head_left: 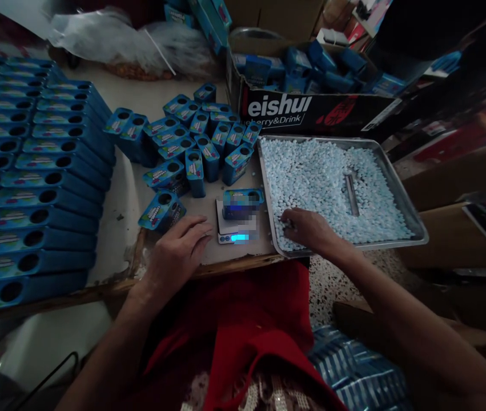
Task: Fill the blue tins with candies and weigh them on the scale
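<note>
The readout on the small scale (236, 231) is blurring out, as is the label of the blue tin (243, 203) lying on it, long axis left-right. The right hand (306, 228) is pinching pale tablets (324, 177) in the metal tray (418, 228), fingertips half buried. The left hand (180, 251) is resting open and empty on the desk (118, 228) just beside the scale.

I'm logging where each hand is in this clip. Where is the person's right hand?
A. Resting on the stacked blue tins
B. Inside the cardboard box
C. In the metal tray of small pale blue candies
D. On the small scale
C: the right hand reaches into the metal tray, fingers among the pale blue candies at its near corner.
</note>
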A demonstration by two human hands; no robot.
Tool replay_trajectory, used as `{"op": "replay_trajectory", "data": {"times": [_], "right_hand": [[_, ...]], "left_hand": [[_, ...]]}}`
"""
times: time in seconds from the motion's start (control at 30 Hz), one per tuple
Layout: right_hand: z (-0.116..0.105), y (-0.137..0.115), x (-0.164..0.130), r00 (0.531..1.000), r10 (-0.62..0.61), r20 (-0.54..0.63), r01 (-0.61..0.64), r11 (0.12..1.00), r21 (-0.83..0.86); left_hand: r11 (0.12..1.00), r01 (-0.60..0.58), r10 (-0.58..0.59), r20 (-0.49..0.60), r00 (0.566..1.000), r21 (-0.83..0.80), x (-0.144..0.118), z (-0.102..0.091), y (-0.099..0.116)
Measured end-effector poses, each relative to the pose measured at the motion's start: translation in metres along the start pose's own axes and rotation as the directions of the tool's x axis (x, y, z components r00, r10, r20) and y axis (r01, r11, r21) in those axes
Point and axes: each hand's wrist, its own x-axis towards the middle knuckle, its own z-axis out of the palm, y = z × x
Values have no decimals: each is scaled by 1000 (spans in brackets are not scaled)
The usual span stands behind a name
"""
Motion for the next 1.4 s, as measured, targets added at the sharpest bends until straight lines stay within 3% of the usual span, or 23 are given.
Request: {"op": "replay_trajectory", "data": {"times": [0.1, 0.2, 0.33, 0.43, 0.53, 0.7, 0.8, 0.9, 0.97, 1.03, 1.17, 1.23, 1.3, 1.4], "right_hand": [[-2, -1, 8, 999, 42, -13, -41, 997, 65], [-14, 8, 13, 991, 121, -56, -100, 954, 283], [-35, 12, 12, 975, 211, -72, -125, 788, 603], [-58, -3, 14, 972, 183, -147, -18, 683, 730], [-82, -30, 22, 972, 25, -232, 149, 697, 701], [-97, -75, 38, 929, -249, -273, 346, 847, 404], [-97, -89, 41, 913, -315, -258, 385, 874, 296], [-98, -85, 38, 912, -297, -282, 390, 840, 378], [-97, -70, 36, 921, -202, -334, 338, 841, 423], [-88, -48, 35, 937, -75, -341, 206, 908, 366], [-46, -7, 32, 993, 91, -82, -88, 995, 35], [-21, 2, 27, 991, 131, 3, -131, 990, -47], [-4, 6, 22, 988, 153, -3, -153, 988, -32], [0, 8, 16, 986, 167, -29, -165, 985, 55]], "left_hand": [[1000, -15, 16, -17, 1000, 22, 1, -4, 3], [999, 7, -6, -16, 1000, 35, -4, -9, 1], [998, 43, -43, 4, 999, 46, -11, -11, -2], [999, 35, -35, 19, 999, 37, -11, -5, -2], [1000, 1, -1, 17, 1000, -9, -10, 1, -3], [999, -33, 34, -16, 999, 35, -11, 1, -11], [998, -22, 23, -9, 1000, 64, -14, -3, -14], [998, -17, 17, 0, 1000, 66, -15, -5, -14], [998, -16, 16, 3, 1000, 62, -15, -4, -14], [998, -16, 16, 0, 1000, 59, -13, -3, -13], [997, -26, 27, -10, 1000, 68, -11, -3, -12], [997, -31, 32, -2, 1000, 70, -10, -5, -12], [996, -31, 31, 3, 1000, 81, -10, -6, -11], [994, -40, 39, 10, 999, 105, -11, -9, -10]]}}
